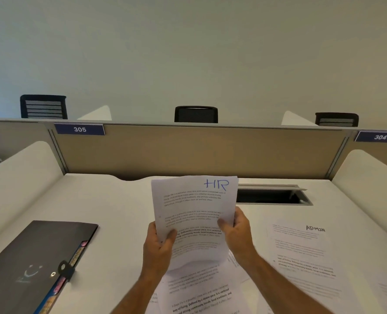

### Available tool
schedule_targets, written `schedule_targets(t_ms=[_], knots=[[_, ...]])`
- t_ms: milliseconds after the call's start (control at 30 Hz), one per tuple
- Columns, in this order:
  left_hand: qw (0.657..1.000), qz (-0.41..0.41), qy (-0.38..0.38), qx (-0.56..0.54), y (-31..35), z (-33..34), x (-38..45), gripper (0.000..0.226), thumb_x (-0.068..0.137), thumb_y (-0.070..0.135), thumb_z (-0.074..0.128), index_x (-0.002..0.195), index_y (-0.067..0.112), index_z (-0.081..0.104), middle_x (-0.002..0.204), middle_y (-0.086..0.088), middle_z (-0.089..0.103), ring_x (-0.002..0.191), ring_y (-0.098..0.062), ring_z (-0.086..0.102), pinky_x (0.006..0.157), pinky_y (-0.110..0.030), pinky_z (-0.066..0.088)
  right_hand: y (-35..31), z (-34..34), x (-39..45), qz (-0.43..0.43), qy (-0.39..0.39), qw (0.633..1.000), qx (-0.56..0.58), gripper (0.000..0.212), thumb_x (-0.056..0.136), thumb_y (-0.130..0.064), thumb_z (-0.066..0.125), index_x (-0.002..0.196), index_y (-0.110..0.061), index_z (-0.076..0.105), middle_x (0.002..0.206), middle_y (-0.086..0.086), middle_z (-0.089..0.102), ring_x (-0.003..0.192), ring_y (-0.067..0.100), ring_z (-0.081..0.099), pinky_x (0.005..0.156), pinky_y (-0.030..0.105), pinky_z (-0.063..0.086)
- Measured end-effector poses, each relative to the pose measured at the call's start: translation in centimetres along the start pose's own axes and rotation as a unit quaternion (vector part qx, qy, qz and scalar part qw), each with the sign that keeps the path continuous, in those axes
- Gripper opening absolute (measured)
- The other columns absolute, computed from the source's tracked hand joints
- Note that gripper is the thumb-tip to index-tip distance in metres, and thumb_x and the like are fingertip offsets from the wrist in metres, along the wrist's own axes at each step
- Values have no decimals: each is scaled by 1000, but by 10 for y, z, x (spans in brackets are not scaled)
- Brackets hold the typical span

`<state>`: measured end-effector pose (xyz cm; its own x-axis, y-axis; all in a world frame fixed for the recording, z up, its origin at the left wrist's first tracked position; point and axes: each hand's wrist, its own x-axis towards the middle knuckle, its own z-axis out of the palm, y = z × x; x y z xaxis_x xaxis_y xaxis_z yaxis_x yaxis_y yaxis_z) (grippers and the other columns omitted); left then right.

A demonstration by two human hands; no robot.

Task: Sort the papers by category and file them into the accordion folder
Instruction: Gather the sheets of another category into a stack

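Soft, even overhead light, faint shadows; wide-angle bending curves the desk (pixel 120 200) edges (small print blurs, slight overall softness).

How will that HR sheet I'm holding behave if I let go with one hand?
The HR sheet is thin and probably floppy: it already bows between both hands. Held by one, the free side would likely droop. It looks light.
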<state>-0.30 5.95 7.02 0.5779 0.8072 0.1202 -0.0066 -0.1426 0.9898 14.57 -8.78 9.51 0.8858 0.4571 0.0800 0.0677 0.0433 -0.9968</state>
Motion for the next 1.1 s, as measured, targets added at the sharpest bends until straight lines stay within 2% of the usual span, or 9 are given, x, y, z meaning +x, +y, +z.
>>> schedule_targets(t_ms=[167,267,433,533,600,733,900,1033,1100], knots=[[1000,-8,0,29,-10,1,-3,30,93,10,66,106,34,53,103,9,67,93,-11,66,61,-17,57,24,-3,-11,50,-39,997,-40,35,93,-10,66,110,-39,57,109,-8,69,102,18,68,69,22,60],[998,10,22,64,-11,-1,1,29,94,8,64,103,33,55,98,11,67,89,-11,66,64,-21,55,34,-19,-12,43,-61,981,-180,25,95,-26,65,116,-36,55,119,-11,65,113,16,64,75,14,55],[994,23,48,93,-12,-7,7,19,92,5,64,100,21,59,91,9,68,82,-14,67,63,-25,53,58,-89,-22,14,67,879,-472,46,96,-47,55,131,-18,60,128,-1,65,119,18,60,100,32,47],[994,19,66,86,-12,-11,8,19,91,3,65,99,20,59,90,8,68,82,-13,66,64,-28,53,80,-130,-37,50,47,768,-637,61,95,-63,36,132,-21,60,132,-5,63,129,19,52,110,40,36],[994,15,75,83,-12,-12,7,21,91,3,65,101,21,59,90,9,67,82,-9,65,64,-27,52,93,-143,-48,114,7,720,-684,68,94,-69,25,142,-26,47,153,-6,44,148,24,29,117,55,18],[993,11,79,88,-11,-11,4,20,92,4,65,101,20,57,90,12,64,80,-5,63,57,-17,49,103,-127,-48,143,-72,743,-650,77,94,-71,22,157,-27,15,168,-6,3,154,31,-3,115,69,3],[993,7,77,93,-8,-11,0,19,93,5,64,102,21,57,94,11,65,81,-6,64,56,-15,49,95,-81,-35,98,-164,798,-572,77,100,-61,27,160,-24,-2,167,0,-15,153,30,-18,119,58,-9],[992,6,82,96,-6,-15,0,19,93,6,64,101,21,56,91,13,64,79,-7,64,55,-16,49,85,-71,-37,30,-131,900,-415,74,100,-46,50,160,-22,14,168,-4,-7,154,16,-5,122,36,5],[992,4,85,96,-8,-18,0,19,93,7,64,102,21,56,92,13,63,79,-8,64,54,-17,50,86,-80,-43,3,-62,905,-421,69,98,-41,57,156,-20,27,166,-7,9,154,16,11,120,32,14]])
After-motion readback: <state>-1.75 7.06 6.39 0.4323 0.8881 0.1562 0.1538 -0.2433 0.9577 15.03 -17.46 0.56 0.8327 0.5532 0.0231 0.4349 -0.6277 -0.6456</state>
